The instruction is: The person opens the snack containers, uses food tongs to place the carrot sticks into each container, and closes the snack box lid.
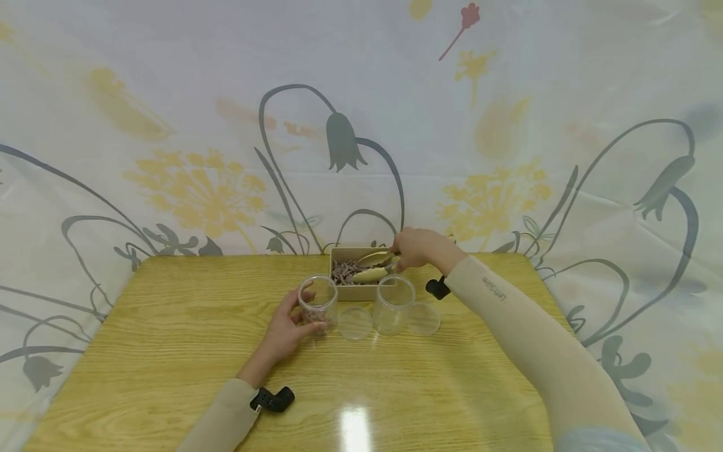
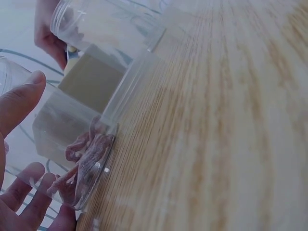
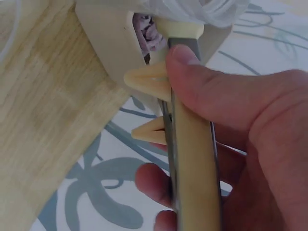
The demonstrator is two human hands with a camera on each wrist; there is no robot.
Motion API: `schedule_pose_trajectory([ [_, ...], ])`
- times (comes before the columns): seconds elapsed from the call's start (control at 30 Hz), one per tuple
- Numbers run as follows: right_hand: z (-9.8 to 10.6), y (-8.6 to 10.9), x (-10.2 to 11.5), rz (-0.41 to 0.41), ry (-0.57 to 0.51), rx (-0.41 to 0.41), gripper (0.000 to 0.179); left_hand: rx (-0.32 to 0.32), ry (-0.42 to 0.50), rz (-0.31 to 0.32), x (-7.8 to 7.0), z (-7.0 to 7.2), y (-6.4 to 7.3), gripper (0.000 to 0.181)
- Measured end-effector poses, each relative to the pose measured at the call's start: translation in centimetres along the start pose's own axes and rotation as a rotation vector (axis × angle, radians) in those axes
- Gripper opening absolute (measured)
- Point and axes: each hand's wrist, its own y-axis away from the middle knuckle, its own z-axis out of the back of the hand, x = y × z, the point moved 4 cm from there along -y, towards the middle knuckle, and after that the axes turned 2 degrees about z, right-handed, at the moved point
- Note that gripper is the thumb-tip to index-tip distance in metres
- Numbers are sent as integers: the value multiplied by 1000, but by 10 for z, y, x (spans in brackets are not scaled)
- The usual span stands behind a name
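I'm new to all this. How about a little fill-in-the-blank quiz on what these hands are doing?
1. The right hand grips a pair of ____, with the tips inside the box.
2. The left hand holds a clear jar with purplish strips at its ____.
3. On the table lie ____ clear, round lids.

Missing words: tongs; bottom; two.

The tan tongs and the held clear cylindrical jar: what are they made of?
Tan tongs with grey edges: probably metal, given the edges' sheen, with smooth tan inserts, perhaps plastic or silicone.

Held clear cylindrical jar: glossy, see-through, likely plastic, though possibly glass; light glints near its base.
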Motion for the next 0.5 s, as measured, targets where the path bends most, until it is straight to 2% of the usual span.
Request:
schedule_pose_trajectory([
  [0.17, -3, 1, -4, 9, 7, -61, 54, 5, 17, 4, 0, 1, 0, 85],
  [0.5, -6, 15, -4, 28, 100, -192, 51, -6, -2, -3, -1, 0, 1, 81],
])
